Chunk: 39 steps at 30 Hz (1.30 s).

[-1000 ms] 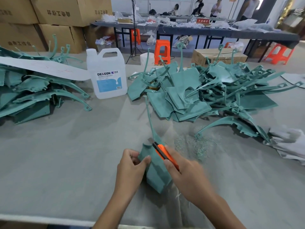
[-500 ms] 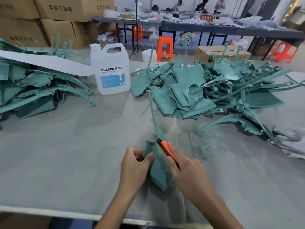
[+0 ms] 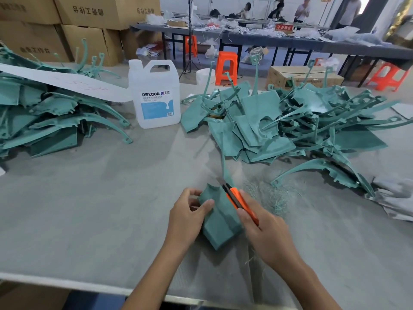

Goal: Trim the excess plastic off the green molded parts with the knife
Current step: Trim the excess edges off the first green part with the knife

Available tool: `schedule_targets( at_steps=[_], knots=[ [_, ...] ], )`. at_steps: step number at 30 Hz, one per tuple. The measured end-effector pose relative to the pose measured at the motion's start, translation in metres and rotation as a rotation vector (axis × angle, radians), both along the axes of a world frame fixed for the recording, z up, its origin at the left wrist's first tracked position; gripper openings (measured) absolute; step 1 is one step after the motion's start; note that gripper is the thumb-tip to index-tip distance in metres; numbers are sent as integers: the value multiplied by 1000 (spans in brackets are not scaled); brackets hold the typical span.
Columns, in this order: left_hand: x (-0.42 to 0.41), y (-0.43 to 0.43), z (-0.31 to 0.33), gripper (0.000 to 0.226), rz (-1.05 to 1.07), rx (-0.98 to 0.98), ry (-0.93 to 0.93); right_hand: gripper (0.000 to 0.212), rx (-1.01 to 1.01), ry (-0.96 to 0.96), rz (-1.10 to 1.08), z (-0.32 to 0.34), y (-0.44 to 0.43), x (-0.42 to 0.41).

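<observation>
Your left hand (image 3: 190, 211) pinches the flat teal-green molded plastic part (image 3: 221, 222) at six o'clock on the grey table (image 3: 89, 209), your right hand (image 3: 266, 229) grips the orange-and-black utility knife (image 3: 237, 199) — keep the blade shallow along its one-o'clock edge, stroking away from your left thumb.

Just beyond the left hand (image 3: 187, 211), the white jug (image 3: 143, 77) has "DEXCON" on its label (image 3: 157, 105) (the smaller print is too fine to read). Far past the right hand (image 3: 263, 229), a red sign (image 3: 283, 27) on the long table seems to read "不合格区". The cardboard boxes (image 3: 89, 12) carry dark Chinese characters.
</observation>
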<state>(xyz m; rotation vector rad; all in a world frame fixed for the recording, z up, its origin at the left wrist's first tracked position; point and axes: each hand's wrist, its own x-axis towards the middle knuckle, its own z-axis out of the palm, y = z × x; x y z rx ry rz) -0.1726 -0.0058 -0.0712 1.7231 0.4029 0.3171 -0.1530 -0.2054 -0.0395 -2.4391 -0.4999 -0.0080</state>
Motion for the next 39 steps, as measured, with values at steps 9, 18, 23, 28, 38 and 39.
schedule_targets(
  at_steps=[9,18,23,28,38,39],
  knots=[
    [-2,9,-3,25,-9,-402,28,49,-50,-64,173,5,6,10],
    [-1,0,-1,26,167,-373,26,49,-174,-78,232,5,10,24],
    [-1,0,0,30,173,-348,32,50,-131,-70,205,9,9,35],
    [-4,0,4,33,158,-343,33,47,-149,-48,234,9,7,38],
    [0,2,2,33,167,-315,64,52,-78,-88,274,10,-6,38],
    [0,2,2,33,167,-320,62,51,-101,-84,290,9,-5,36]
  ],
)
